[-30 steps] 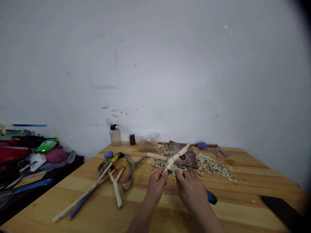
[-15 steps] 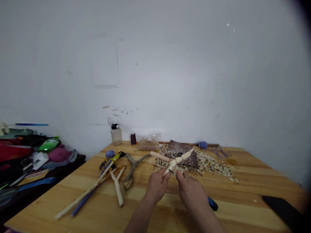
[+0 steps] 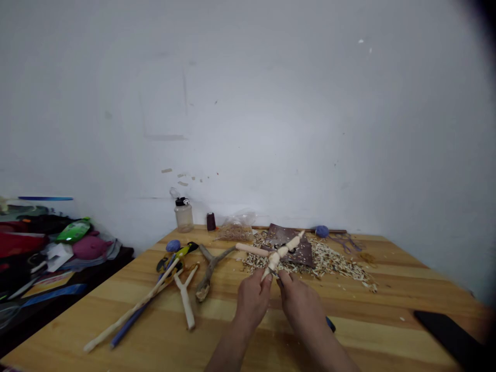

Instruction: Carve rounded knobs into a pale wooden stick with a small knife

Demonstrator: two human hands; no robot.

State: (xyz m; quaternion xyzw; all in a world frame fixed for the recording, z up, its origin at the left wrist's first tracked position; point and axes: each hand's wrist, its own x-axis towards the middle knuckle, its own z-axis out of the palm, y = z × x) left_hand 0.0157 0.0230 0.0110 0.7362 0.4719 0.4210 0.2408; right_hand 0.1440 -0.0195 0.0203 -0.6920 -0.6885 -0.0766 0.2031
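Observation:
My left hand (image 3: 252,302) grips the lower stem of a pale, peeled forked stick (image 3: 276,257), which is carved into rounded knobs. My right hand (image 3: 300,305) is shut around a carving knife (image 3: 330,324), with only the end of its blue handle showing below the palm. The small blade (image 3: 274,272) touches the stem close to my left thumb. Behind the stick lie a dark brown leather pad (image 3: 289,247) and a spread of pale wood shavings (image 3: 310,261).
The wooden table (image 3: 387,305) holds a bark-covered branch (image 3: 212,268), a forked stick (image 3: 185,294), a long stick (image 3: 132,310) and a blue rod (image 3: 127,326). A plastic bottle (image 3: 183,216), dark thread spool (image 3: 211,221) and black slab (image 3: 451,330) stand nearby. Clutter (image 3: 58,253) lies left.
The forked stick has turned slightly in my hands, with its right arm now lower. My right hand has shifted, and less of the blue knife handle shows below it.

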